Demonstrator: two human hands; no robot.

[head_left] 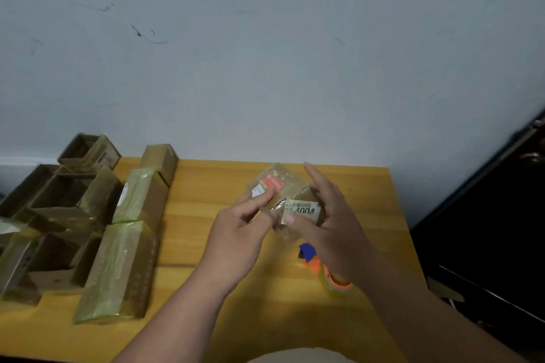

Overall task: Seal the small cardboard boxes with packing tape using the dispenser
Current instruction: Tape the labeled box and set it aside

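One yellow wooden worktop (206, 186) carries everything; taped cardboard boxes (118, 268) crowd its left side. My left hand (236, 239) and right hand (333, 230) both hold a small tape-wrapped box (283, 186) above it, each grip curled onto it. Its white label (302, 211) reads "VUUV" upside down; a red sticker (272, 181) is unreadable. An orange-and-blue tape dispenser (312, 259) lies below my right hand.

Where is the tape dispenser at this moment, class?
In the head view the tape dispenser lies on the wooden table at lower right, partly hidden under the right hand, just nearer the person than the small box both hands hold.
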